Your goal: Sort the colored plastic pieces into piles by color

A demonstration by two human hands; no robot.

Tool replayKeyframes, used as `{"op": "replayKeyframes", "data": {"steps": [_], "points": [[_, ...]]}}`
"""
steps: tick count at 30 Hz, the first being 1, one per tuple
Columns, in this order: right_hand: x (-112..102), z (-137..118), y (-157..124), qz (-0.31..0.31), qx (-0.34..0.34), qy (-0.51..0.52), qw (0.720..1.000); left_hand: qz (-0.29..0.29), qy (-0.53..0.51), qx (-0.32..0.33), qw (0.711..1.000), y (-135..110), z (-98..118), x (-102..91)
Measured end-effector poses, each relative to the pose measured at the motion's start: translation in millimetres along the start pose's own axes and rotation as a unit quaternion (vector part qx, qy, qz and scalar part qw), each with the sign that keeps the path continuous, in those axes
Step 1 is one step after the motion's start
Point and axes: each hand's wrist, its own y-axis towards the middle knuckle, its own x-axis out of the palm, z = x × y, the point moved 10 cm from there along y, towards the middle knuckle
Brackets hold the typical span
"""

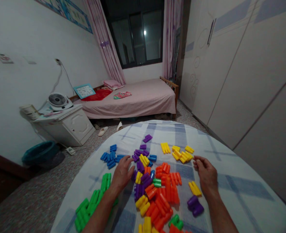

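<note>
Many plastic building blocks made of joined tubes lie on the cloth-covered table, grouped mostly by colour. My left hand (122, 172) is open beside the purple blocks (140, 166), thumb and fingers apart. Its fingertips are close to a blue block (119, 158); whether they touch is unclear. My right hand (206, 174) has its fingers curled together, with no block visible in them, just right of the yellow blocks (184, 156). Between my hands spread orange blocks (168, 189). A single yellow block (195, 188) and a purple pair (195, 205) lie by my right wrist.
Green blocks (93, 200) lie by my left forearm, partly hidden behind it. The round table has a checked tablecloth (245, 191). Beyond stand a bed (143, 100), a white cabinet (77, 124) with a fan (58, 100), a bin (40, 153) and a wardrobe (230, 81).
</note>
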Motion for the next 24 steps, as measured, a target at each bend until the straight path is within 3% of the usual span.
{"op": "replayKeyframes", "data": {"steps": [7, 11, 14, 24], "points": [[-0.1, -1.7, -0.6, -0.008, 0.011, -0.021, 1.0, -0.051, 0.013, -0.022, 0.998, 69.1, 29.7, 30.5], [0.5, -6.6, -2.0, -0.006, 0.009, -0.026, 1.0, -0.155, 0.08, -0.048, 0.984, 96.4, 30.7, 55.6], [1.4, -7.0, -2.0, -0.011, 0.005, -0.044, 0.999, -0.202, 0.09, -0.049, 0.974, 106.2, 29.6, 67.0], [3.1, -4.5, -1.3, -0.018, -0.003, -0.091, 0.996, -0.195, 0.088, -0.011, 0.977, 111.6, 34.6, 72.5]]}}
